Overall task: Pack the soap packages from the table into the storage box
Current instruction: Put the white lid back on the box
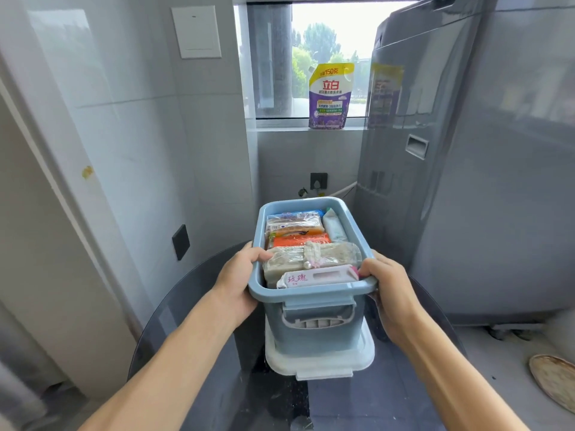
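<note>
Item: blue rectangular plastic storage box (314,321), above the round dark glass desk (193,321), over its white lid (320,362). Contents: wrapped soap packages (311,259), filling it. Left hand (238,283) and right hand (390,290): each grip curled over a side rim, probably for level carrying.

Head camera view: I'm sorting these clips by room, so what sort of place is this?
Probably a home laundry or utility corner. A grey washing machine stands at the right, a pouch of laundry detergent sits on the window sill, and the walls are tiled. Both hands hold a blue storage box filled with soap packages.
</note>
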Demonstrator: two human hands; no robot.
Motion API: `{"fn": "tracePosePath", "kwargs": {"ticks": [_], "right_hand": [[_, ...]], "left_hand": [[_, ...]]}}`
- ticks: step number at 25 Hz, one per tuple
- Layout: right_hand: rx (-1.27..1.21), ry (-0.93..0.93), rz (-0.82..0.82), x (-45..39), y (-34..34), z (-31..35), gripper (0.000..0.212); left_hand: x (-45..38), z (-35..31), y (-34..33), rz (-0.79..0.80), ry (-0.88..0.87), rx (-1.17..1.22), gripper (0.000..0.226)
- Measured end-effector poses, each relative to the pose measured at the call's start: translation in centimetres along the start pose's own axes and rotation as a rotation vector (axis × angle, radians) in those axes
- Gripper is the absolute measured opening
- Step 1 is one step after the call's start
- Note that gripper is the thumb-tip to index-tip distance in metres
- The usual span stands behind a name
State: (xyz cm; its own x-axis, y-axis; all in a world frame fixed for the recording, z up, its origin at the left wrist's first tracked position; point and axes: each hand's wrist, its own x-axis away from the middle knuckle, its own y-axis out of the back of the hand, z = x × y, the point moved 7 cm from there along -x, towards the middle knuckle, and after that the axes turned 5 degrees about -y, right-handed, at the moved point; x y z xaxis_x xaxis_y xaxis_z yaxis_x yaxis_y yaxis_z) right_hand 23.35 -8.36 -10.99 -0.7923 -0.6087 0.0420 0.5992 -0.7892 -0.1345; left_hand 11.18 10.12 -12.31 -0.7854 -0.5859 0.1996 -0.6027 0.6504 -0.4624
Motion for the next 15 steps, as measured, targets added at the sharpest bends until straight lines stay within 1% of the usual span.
{"fn": "tracePosePath", "kwargs": {"ticks": [4, 6, 10, 13, 15], "right_hand": [[-0.019, 0.057, 0.022, 0.4, -3.0, 1.2, 0.021], [0.013, 0.066, 0.034, 0.8, -4.8, 0.9, 0.020], [0.093, 0.069, 0.069, 1.5, -8.0, -0.8, 0.020], [0.142, 0.082, 0.096, 1.6, -9.8, -1.4, 0.014], [0.181, 0.063, 0.137, 1.4, -10.4, -1.3, 0.013]], "left_hand": [[1.5, -2.2, 2.4, -0.004, -0.051, 0.001, 0.044], [2.2, -3.3, 4.2, -0.009, -0.075, -0.012, 0.044], [2.9, -3.2, 8.5, -0.080, -0.084, -0.066, 0.038], [3.5, -2.9, 10.5, -0.088, -0.049, -0.225, 0.035], [3.8, -4.0, 10.9, -0.143, -0.086, -0.442, 0.025]]}}
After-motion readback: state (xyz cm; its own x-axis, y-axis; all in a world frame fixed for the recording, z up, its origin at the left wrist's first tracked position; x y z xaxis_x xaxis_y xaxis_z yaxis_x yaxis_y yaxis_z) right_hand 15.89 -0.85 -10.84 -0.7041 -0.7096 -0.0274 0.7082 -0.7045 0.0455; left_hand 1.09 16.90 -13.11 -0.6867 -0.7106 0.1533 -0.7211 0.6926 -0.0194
